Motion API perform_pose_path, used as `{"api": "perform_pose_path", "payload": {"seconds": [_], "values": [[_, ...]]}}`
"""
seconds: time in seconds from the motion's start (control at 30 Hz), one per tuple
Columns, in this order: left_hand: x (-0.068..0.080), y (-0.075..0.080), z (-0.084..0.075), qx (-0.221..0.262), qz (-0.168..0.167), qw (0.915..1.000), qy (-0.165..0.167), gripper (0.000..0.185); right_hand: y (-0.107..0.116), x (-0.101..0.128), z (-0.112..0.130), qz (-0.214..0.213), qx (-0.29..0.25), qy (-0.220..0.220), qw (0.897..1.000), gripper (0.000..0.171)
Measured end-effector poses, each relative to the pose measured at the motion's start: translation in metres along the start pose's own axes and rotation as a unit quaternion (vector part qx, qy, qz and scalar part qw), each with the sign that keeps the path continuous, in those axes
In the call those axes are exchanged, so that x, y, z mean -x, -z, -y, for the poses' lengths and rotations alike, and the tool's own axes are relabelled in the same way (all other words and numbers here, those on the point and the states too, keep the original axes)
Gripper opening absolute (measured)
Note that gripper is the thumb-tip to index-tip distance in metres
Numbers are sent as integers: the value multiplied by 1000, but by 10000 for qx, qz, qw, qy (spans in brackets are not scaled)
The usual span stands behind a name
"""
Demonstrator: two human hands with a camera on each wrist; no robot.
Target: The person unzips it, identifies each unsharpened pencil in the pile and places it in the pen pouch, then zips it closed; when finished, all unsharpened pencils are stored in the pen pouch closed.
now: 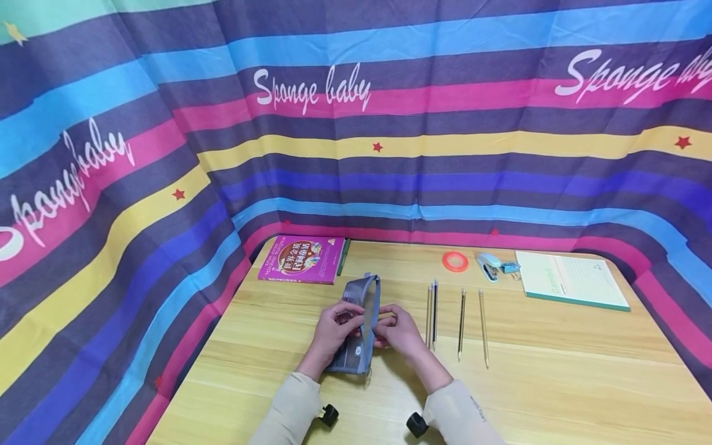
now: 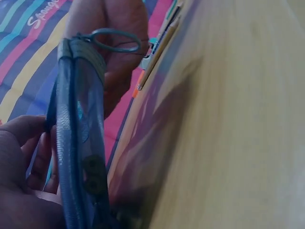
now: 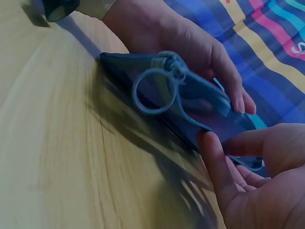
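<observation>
A grey-blue zippered pencil case [image 1: 351, 355] is held up off its flat side, its mouth unzipped and gaping. My left hand [image 1: 335, 327] grips its left side, thumb and fingers at the rim. From the other side my right hand [image 1: 402, 332] pinches the opposite edge; in the right wrist view, that thumb [image 3: 215, 160] presses the zipper edge from outside. A round pull ring [image 3: 153, 91] hangs at the zipper's near end. Whether anything lies inside the case cannot be made out. To the right lie several pencils [image 1: 461, 324], roughly side by side.
At the back left lies a purple book [image 1: 303, 259] with a dark green strip along its right edge. A red-orange tape roll [image 1: 455, 261], a light blue stapler [image 1: 489, 267], a blue binder clip [image 1: 509, 267] and a pale notebook [image 1: 573, 281] lie back right. A striped curtain [image 1: 417, 145] surrounds the table.
</observation>
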State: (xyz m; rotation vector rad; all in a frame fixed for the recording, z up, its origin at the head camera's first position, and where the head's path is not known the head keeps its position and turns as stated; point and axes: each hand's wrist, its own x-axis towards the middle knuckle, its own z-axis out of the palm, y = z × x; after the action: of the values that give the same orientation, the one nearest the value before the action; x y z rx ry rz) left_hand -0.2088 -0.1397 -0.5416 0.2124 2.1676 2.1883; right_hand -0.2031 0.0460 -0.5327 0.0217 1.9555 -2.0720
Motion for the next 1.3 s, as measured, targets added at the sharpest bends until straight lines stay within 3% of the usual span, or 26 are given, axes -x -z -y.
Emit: {"api": "perform_pose_path", "payload": {"seconds": [0.13, 0.47, 0.7, 0.83, 0.93, 1.07, 1.13, 1.2, 1.3], "values": [[3, 0, -1, -494, 206, 9985, -90, 24, -1, 1, 2, 36, -176, 18, 9998, 39], [14, 3, -7, -1124, 449, 9922, -308, 25, 2, -1, 1, -41, -266, 29, 9996, 41], [24, 14, -10, -1471, 893, 9848, -218, 30, 5, -2, 1, -190, -364, 25, 9992, 43], [31, 23, -13, -1512, 1126, 9820, -130, 46, 7, -3, 2, -281, -457, 17, 9986, 44], [34, 27, -16, -1864, 1360, 9728, -189, 57, 9, -2, 4, -304, -511, 72, 9982, 44], [34, 27, -17, -2549, 1733, 9487, -698, 59, 10, -3, 5, -339, -498, 78, 9982, 44], [34, 25, -16, -2723, 1795, 9409, -915, 57, 11, -4, 5, -373, -498, 69, 9980, 44], [34, 24, -14, -2750, 1769, 9404, -935, 54, 12, -5, 5, -431, -519, 59, 9977, 44], [36, 26, -13, -2604, 1616, 9489, -754, 49, 12, -5, 6, -539, -576, 49, 9969, 44]]}}
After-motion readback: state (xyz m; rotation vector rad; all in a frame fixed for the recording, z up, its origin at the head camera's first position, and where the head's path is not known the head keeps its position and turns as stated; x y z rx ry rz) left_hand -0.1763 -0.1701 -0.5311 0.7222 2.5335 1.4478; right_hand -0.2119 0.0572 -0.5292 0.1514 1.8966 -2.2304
